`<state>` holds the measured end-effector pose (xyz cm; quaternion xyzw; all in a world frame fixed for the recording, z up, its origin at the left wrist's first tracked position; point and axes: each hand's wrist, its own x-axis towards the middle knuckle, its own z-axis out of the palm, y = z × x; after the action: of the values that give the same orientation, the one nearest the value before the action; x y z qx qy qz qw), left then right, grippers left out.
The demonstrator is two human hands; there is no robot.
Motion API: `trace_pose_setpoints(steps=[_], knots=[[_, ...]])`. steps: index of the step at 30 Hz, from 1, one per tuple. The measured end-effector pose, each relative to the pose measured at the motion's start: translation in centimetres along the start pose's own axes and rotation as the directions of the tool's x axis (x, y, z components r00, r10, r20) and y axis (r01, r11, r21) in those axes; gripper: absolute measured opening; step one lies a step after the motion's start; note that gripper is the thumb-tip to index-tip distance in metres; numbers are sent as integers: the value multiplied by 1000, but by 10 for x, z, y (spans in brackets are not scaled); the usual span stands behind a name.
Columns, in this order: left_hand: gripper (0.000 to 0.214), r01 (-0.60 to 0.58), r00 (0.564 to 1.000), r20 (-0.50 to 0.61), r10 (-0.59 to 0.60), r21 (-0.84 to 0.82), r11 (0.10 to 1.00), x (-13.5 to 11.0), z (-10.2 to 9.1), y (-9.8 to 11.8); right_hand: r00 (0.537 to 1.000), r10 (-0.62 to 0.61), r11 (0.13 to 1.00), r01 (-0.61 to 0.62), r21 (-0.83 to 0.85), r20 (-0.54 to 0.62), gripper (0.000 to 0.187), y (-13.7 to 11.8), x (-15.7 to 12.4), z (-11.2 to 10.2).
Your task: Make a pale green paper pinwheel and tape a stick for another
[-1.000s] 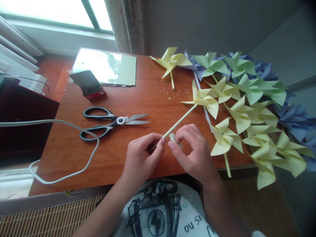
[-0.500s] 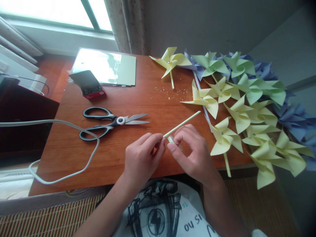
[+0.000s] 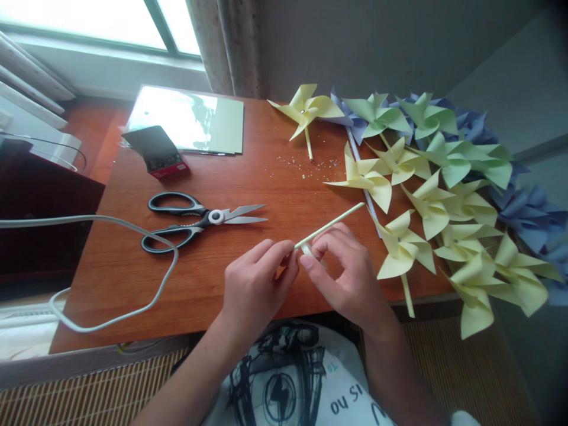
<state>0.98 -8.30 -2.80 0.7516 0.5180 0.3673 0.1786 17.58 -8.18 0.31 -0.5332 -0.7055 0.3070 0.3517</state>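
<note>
My left hand [image 3: 261, 278] is closed, its fingertips pinching the lower end of a thin pale yellow-green paper stick [image 3: 332, 223]. The stick slants up to the right, its far end free above the table. My right hand [image 3: 346, 269] is curled, with a small roll of clear tape [image 3: 307, 251] between thumb and fingers. The roll's edge is close under the stick; whether the tape touches it I cannot tell. Left of my hands, black and grey scissors [image 3: 206, 218] lie on the table with their blades apart.
Yellow pinwheels [image 3: 406, 245], green pinwheels [image 3: 377, 115] and blue pinwheels [image 3: 532, 216] crowd the right side. A small red box [image 3: 168, 168] stands before stacked paper sheets [image 3: 228, 124] at the back left. A white cable [image 3: 166, 284] crosses the left edge. Tiny scraps [image 3: 306, 171] dot the wooden table [image 3: 213, 177].
The free end of the paper stick has dipped slightly and shifted a little right, nearer the right fingers. Both hands keep nearly the same place and grip.
</note>
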Motion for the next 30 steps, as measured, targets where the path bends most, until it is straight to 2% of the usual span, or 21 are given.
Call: trace_pose_setpoints(steps=[23,30], knots=[[1,27,1000,-7,-28,-81,996,-1,1,1,1000,2,1000,-2,12,-20,24,1,0,3],[4,51,998,41,-45,-160,986,-3,0,-2,1000,0,1000,0,5,-18,24,1,-1,4]])
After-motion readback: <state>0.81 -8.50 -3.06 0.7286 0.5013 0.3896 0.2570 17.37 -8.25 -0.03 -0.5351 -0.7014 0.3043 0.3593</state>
